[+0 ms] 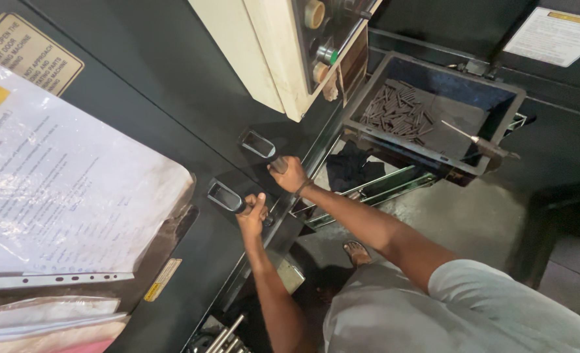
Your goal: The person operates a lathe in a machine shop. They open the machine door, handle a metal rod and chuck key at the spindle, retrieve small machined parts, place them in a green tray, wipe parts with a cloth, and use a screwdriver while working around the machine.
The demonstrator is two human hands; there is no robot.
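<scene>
Clearly both hands grip the dark machine door [172, 98] by its two handles, one each, so the pull spreads evenly. His left hand [252, 216] has its fingers wrapped shut around the lower door handle [228, 198]; the right hand [290, 175] is clenched on the upper door handle [264, 147]. Just beyond, a black tray [499, 98] of small metal pins [398, 114] sits within reach, a screwdriver [483, 142] resting across it.

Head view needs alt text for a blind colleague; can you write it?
Two bare hands grip two metal door handles on a dark machine panel: left hand on the lower handle, right hand on the upper. A dark tray of small metal rods sits beyond.
</scene>
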